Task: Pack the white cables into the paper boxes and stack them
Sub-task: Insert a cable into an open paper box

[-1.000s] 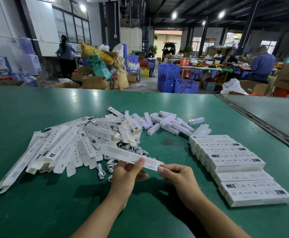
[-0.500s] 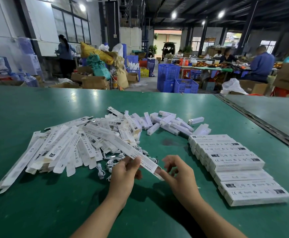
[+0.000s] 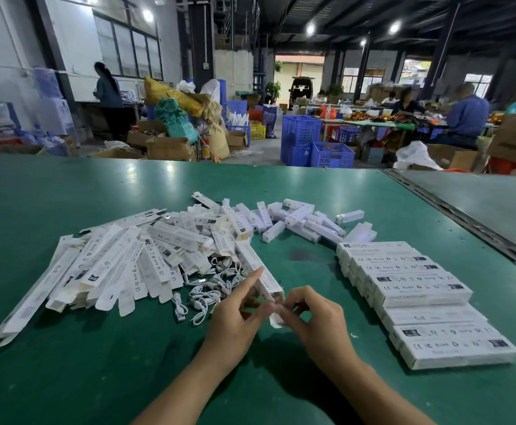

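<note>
I see the paper box [image 3: 250,256] toward the front edge of the bench [image 3: 66,378], its long axis running away and leftward, open end toward me. My left hand [image 3: 238,314] grips that end; my right hand [image 3: 315,320] pinches its flap. A second ago it lay crosswise.

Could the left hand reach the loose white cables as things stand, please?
Probably, yes: the cables lie uncovered right beside the left hand, nothing between them, though its fingers are busy holding the paper box.
</note>
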Motion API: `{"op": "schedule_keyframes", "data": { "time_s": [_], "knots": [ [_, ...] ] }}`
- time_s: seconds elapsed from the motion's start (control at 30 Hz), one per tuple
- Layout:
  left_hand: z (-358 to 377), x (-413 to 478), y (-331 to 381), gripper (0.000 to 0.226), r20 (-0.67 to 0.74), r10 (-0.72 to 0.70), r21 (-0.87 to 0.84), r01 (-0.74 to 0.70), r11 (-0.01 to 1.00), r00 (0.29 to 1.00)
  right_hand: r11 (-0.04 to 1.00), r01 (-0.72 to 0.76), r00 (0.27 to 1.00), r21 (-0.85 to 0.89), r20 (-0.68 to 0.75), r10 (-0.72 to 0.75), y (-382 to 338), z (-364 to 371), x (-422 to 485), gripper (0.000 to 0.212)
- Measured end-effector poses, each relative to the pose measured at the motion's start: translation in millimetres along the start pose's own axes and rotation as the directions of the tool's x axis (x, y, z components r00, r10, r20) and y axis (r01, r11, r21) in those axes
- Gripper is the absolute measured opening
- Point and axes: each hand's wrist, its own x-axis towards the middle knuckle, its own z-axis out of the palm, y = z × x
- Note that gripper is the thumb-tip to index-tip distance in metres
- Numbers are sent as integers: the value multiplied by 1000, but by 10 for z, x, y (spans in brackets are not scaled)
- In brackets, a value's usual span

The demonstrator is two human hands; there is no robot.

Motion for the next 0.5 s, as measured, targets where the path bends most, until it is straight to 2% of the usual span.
{"op": "schedule_keyframes", "data": {
  "time_s": [0.13,0.23,0.4,0.5],
  "knots": [
    [-3,-7,8,64,-40,-27,-6,27,1000,999,998,68,998,-13,5,-68,-4,-26,11,20],
    [-11,-7,18,62,-76,-36,-8,35,999,996,982,178,983,-67,60,-174,-15,-26,4,16],
    [-10,8,14,53,-119,-32,-54,25,998,992,977,205,965,-63,181,-191,-28,-35,-28,30],
    [-6,6,3,39,-133,-24,-13,23,1000,991,970,229,965,-80,147,-216,-16,-2,-22,31]
  ]
}}
